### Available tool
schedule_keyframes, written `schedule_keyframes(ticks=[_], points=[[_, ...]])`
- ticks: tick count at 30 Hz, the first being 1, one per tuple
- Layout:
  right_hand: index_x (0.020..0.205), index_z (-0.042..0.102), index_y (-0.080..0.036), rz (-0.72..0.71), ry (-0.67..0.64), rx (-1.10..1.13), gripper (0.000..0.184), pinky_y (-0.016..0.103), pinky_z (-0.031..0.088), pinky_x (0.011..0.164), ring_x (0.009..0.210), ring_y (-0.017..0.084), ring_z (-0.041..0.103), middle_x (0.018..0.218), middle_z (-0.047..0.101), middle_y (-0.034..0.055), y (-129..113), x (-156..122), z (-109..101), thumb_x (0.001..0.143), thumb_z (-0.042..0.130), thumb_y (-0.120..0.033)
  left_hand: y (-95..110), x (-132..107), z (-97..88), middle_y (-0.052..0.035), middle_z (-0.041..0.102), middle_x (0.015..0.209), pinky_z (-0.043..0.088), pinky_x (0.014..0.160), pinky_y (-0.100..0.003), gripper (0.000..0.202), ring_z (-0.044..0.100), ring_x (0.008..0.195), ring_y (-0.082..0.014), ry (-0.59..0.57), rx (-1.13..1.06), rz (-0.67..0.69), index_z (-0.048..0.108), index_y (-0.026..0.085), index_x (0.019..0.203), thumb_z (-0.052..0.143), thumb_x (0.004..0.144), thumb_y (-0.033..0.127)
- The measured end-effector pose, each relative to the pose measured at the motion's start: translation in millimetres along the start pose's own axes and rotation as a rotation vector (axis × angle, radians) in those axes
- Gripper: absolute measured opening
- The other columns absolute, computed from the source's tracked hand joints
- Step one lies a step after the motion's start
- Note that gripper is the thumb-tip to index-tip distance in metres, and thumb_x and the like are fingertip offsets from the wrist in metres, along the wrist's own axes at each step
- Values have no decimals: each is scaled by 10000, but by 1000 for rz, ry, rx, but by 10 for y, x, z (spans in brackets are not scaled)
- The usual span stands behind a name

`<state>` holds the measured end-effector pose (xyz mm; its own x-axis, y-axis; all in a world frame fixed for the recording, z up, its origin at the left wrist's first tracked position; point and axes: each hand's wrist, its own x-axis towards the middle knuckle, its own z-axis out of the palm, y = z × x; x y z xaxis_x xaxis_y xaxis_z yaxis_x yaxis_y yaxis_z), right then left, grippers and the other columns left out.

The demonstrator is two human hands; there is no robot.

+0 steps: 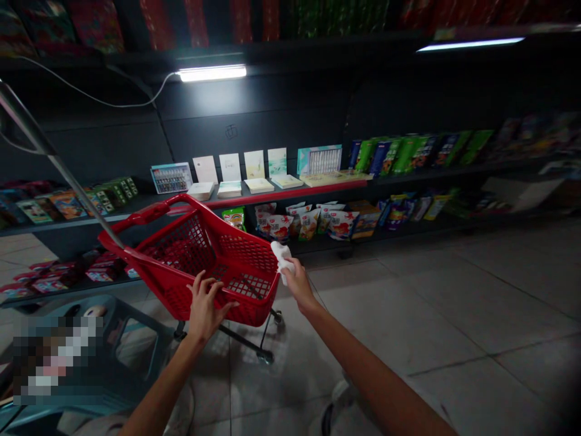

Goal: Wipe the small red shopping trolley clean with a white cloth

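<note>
A red plastic shopping cart [181,251] on small wheels stands on the tiled floor in front of me. My left hand [205,306] rests over the near rim of its basket, fingers curled onto the mesh wall. My right hand [297,281] is closed on a crumpled white cloth [281,255] and presses it against the basket's right corner. The basket looks empty inside.
Dark store shelves [290,191] run behind the cart, holding notebooks, paint sets and snack packets. A grey-blue plastic stool [131,339] sits at the lower left. A metal pole [54,160] slants across the left. Grey floor tiles spread to the right.
</note>
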<state>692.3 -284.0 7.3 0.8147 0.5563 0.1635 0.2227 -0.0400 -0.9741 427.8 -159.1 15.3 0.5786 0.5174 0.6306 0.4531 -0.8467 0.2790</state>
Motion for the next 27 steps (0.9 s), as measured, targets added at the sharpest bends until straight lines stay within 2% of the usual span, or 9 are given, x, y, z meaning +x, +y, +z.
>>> schedule_keyframes(ticks=[2,4,7,9,12,14,19,23,27], points=[[1264,685,-204,-43,13,-123,464,414,478,1081,1137,254,608,1238,602,113,11,119,-7,845,544,-343,-24,-33,-45,-123,613,1262,314,1209,-677,399,342,1515,-373,-22,-18,15,649,258,1157,789,826,431],[1273,703,-189,-171,-7,-234,445,451,406,1164,1233,276,563,1304,572,136,-3,193,-29,898,514,-334,-57,-76,-120,-127,609,1272,311,1206,-688,398,331,1525,-371,-57,-27,26,643,254,1166,773,841,444],[1292,711,-186,-420,-77,-434,430,483,372,1185,1290,293,506,1378,564,148,-44,226,-77,961,447,-259,-115,-148,-273,-130,607,1279,298,1210,-701,385,301,1544,-378,-99,-63,42,651,247,1170,727,873,479],[1297,713,-209,-510,-108,-516,439,465,397,1164,1274,283,504,1401,572,127,-72,221,-100,964,427,-198,-154,-195,-380,-127,611,1277,300,1225,-677,320,278,1561,-361,-122,-112,49,665,247,1167,634,937,468],[1267,727,-215,-549,-151,-544,435,445,420,1156,1253,268,525,1388,590,112,-111,208,-104,946,437,-163,-205,-255,-513,-123,625,1252,296,1248,-639,288,236,1585,-332,-146,-185,52,684,241,1139,493,1007,412],[1256,728,-207,-577,-202,-524,433,449,420,1166,1266,262,536,1385,595,113,-142,188,-89,930,448,-150,-232,-281,-572,-122,639,1210,308,1251,-617,283,222,1592,-328,-141,-216,39,694,233,1087,475,1013,397],[1266,717,-238,-730,-356,-444,466,451,417,1184,1337,241,528,1472,563,80,-233,77,-40,896,467,-107,-298,-284,-654,-94,669,1016,363,1242,-552,230,335,1553,-311,-112,-255,-12,673,229,872,522,996,350],[1247,718,-238,-705,-381,-442,424,438,422,1187,1350,242,536,1456,569,90,-276,34,1,908,479,-152,-359,-223,-705,-70,665,897,406,1218,-528,174,425,1502,-300,-92,-277,-9,618,231,779,565,937,281],[1251,705,-212,-652,-397,-412,399,437,415,1196,1356,253,543,1443,549,126,-274,60,48,896,523,-203,-390,-123,-754,-38,679,834,342,1267,-514,186,542,1400,-255,-126,-284,19,572,243,692,497,839,159]])
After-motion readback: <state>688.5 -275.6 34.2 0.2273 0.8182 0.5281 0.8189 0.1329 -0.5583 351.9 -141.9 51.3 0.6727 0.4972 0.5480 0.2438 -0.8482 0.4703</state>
